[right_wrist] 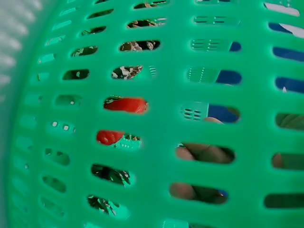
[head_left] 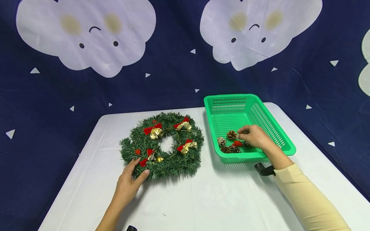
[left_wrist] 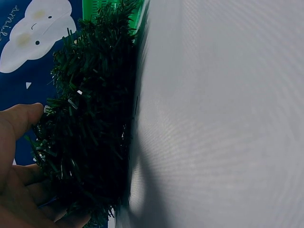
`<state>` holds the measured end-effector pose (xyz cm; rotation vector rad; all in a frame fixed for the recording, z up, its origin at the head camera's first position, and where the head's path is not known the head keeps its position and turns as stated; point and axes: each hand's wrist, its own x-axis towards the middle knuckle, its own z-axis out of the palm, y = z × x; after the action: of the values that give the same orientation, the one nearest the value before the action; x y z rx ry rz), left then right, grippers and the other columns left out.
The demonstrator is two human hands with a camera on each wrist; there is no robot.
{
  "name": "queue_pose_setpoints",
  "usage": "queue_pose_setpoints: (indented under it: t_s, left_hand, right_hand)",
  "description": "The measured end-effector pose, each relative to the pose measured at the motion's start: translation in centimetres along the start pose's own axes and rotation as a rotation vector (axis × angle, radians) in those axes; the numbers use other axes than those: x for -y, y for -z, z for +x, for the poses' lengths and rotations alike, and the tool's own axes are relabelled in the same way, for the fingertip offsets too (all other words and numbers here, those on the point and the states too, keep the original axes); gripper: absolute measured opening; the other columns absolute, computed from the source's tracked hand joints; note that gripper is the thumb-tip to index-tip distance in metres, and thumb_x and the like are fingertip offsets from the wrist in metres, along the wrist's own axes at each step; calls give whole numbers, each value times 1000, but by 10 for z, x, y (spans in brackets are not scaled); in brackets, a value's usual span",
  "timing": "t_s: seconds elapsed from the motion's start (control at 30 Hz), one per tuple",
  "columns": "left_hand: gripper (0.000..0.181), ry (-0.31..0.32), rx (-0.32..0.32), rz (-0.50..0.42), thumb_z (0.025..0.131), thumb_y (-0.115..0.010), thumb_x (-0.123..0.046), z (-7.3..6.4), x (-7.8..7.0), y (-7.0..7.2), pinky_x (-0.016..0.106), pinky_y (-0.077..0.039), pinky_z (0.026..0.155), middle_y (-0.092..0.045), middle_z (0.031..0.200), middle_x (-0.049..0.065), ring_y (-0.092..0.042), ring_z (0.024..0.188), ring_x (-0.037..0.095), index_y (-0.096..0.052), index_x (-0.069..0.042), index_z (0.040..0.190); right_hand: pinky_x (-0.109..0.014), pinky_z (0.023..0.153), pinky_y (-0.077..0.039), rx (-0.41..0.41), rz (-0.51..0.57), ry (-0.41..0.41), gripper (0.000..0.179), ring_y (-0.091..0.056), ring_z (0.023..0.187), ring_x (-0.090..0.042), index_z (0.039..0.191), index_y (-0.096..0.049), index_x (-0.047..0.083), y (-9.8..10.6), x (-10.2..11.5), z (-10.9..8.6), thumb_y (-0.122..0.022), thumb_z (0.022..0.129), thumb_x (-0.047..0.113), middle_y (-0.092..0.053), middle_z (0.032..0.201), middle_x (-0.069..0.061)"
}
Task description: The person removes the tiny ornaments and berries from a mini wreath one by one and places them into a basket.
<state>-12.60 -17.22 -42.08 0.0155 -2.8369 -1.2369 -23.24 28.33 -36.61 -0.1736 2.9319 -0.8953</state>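
Observation:
A green artificial wreath point(head_left: 164, 168) with red and gold bows lies flat on the table. My left hand point(head_left: 127, 183) touches its near left edge, thumb and fingers spread; the left wrist view shows the thumb and fairly straight fingers against the wreath's bristles point(left_wrist: 90, 114). My right hand point(head_left: 254, 136) reaches into the green basket point(head_left: 276, 128), thumb and fingertips a little apart beside a brown pine cone point(head_left: 232, 134). Below the hand lie a red decoration point(head_left: 237, 143) and several other pine cones. In the right wrist view the basket wall point(right_wrist: 161, 142) partly hides the fingers.
A white cloth covers the table point(head_left: 188, 202). The basket stands right of the wreath, with its rim under my right forearm. A dark blue curtain point(head_left: 173, 86) with clouds hangs behind the table. A black strap piece point(head_left: 264, 170) sits at my right wrist.

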Motion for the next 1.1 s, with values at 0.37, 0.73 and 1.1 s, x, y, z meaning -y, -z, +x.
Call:
queue_pose_setpoints:
  t_s: [0.37, 0.73, 1.1]
  left_hand:
    - [70, -5, 0, -2, 91, -57, -49, 1, 1, 0, 69, -22, 107, -24, 154, 24, -24, 138, 49, -34, -14, 146]
    - [70, -6, -3, -9, 90, -57, -48, 1, 2, -1, 69, -22, 106, -24, 154, 24, -25, 138, 50, -35, -13, 146]
    - [70, 1, 4, -12, 90, -57, -48, 0, 1, 0, 69, -22, 106, -23, 154, 24, -24, 138, 50, -34, -14, 147]
  right_hand:
    - [-47, 81, -51, -77, -38, 25, 35, -64, 100, -32, 117, -65, 9, -3, 18, -4, -61, 91, 31, -68, 113, -16]
    - [-45, 82, -51, -108, 13, 42, 31, -65, 100, -28, 115, -66, 15, -9, 40, -10, -62, 90, 32, -71, 110, -10]
    - [-42, 81, -53, -142, 88, 104, 30, -65, 103, -26, 115, -65, 14, -20, 72, -10, -63, 90, 31, -70, 111, -7]
